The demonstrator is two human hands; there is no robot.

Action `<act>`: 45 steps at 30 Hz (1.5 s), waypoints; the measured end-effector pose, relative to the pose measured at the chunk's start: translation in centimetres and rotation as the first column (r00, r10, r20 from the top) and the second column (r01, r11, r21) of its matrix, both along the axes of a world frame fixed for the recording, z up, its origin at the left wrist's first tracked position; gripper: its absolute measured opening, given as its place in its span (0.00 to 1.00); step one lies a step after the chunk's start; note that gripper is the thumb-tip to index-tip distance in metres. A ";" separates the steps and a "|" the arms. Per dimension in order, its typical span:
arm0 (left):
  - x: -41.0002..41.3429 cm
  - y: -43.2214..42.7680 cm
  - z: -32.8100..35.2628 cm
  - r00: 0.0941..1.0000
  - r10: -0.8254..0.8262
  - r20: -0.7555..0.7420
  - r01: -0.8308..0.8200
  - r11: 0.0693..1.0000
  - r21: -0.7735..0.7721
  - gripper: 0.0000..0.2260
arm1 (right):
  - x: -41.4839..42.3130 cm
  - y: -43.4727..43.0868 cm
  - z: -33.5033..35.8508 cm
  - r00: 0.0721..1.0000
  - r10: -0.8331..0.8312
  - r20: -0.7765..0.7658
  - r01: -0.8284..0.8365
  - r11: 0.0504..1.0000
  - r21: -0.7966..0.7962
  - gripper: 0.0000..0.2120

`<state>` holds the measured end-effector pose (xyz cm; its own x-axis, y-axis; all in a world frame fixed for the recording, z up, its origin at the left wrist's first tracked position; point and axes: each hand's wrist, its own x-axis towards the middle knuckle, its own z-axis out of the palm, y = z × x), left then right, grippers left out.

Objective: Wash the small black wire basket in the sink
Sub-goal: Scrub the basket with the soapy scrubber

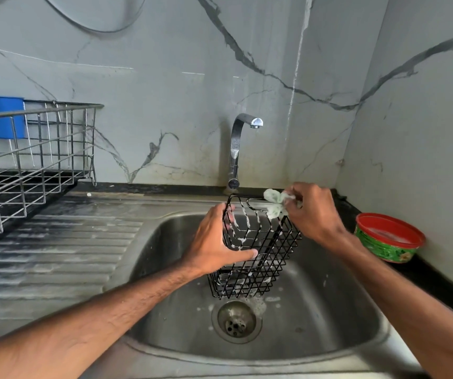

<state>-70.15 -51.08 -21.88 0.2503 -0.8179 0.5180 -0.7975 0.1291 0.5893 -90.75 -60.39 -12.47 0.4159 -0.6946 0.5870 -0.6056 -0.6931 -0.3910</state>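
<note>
Left hand [214, 242] gripping soapy wire basket [258, 253] over sink [329, 324], right hand [312, 212] pinching scrubber [274, 203]

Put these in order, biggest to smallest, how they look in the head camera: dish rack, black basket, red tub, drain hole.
1. dish rack, though the picture edge cuts it off
2. black basket
3. red tub
4. drain hole, only slightly smaller than the tub

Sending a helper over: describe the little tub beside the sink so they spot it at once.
Start at the steel sink and move right onto the black counter along the side wall. The tub sits there, past the right hand. It is round and low, green-sided with a red rim, the only red thing here.
</note>
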 end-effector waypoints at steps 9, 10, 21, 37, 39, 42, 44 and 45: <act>-0.5 0.1 0.0 1.000 -0.009 -0.004 0.009 0.999 -0.036 0.51 | 4.4 4.8 -0.6 0.952 0.260 -0.161 -0.289 0.938 -0.191 0.23; -0.4 0.1 -0.1 1.000 -0.005 -0.002 0.005 0.999 -0.034 0.52 | 4.7 4.6 -0.7 0.945 0.269 -0.186 -0.305 0.930 -0.205 0.22; -0.8 0.1 0.1 1.000 0.013 -0.004 -0.013 1.000 -0.012 0.56 | 1.0 -0.9 -1.1 0.994 0.090 -0.060 -0.096 0.990 -0.103 0.15; -0.7 0.4 0.1 1.000 0.008 0.017 -0.008 1.000 -0.021 0.54 | 0.3 -2.3 -0.9 0.994 0.039 -0.099 -0.049 0.994 -0.101 0.16; -0.7 0.4 0.1 1.000 0.015 0.014 -0.014 1.000 -0.018 0.55 | 1.3 -1.4 -0.9 0.992 0.070 -0.108 -0.083 0.989 -0.124 0.17; -0.7 0.3 0.0 1.000 0.023 0.011 -0.023 1.000 -0.004 0.56 | 3.3 1.2 -0.8 0.962 0.224 -0.155 -0.251 0.949 -0.188 0.18; -0.6 0.2 0.1 0.999 0.033 0.021 -0.033 0.999 0.017 0.58 | 4.4 2.8 -0.9 0.938 0.269 -0.219 -0.317 0.921 -0.227 0.19; -0.6 0.2 0.2 0.999 0.037 0.029 -0.038 0.999 0.026 0.59 | 4.6 3.1 -0.9 0.933 0.275 -0.232 -0.329 0.913 -0.243 0.19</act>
<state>-70.76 -50.89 -21.72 0.2665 -0.8221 0.5031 -0.8177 0.0834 0.5695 -86.13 -57.27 -13.36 0.7018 -0.3421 0.6249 -0.3939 -0.9172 -0.0597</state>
